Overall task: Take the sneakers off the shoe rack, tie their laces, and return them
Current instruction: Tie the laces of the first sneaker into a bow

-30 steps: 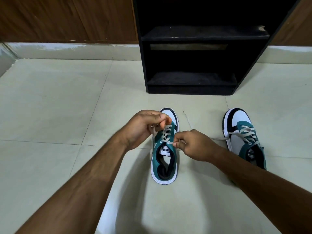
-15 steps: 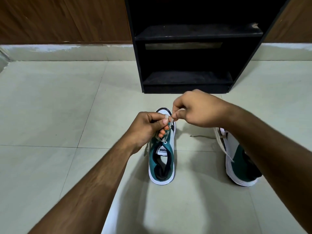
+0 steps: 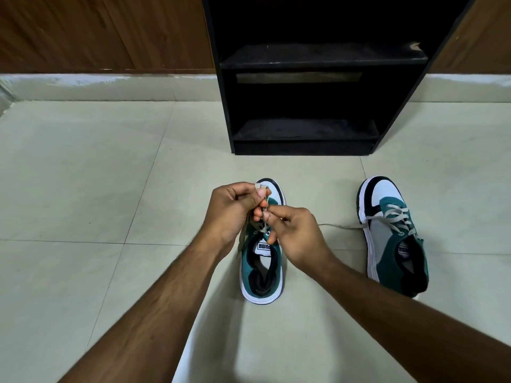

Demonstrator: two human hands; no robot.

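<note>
Two teal, white and black sneakers stand on the tiled floor, toes toward the rack. Over the near sneaker [image 3: 261,275] my left hand [image 3: 235,211] pinches a loop of its cream lace [image 3: 264,225] above the tongue. My right hand [image 3: 293,233] pinches the same lace right beside it, fingertips touching the left hand. The hands hide the knot and most of the lacing. The second sneaker [image 3: 392,236] lies to the right, its lace end trailing loose on the floor toward the left.
A black shoe rack [image 3: 304,134] with bare shelves stands just ahead, against a wooden wall [image 3: 105,31] with a pale skirting. Pale floor tiles [image 3: 83,189] spread to the left and right of the shoes.
My right hand, raised over the sneaker's toe half a second ago, has come back down and toward me to the lace beside my left hand. The second sneaker shows fully again.
</note>
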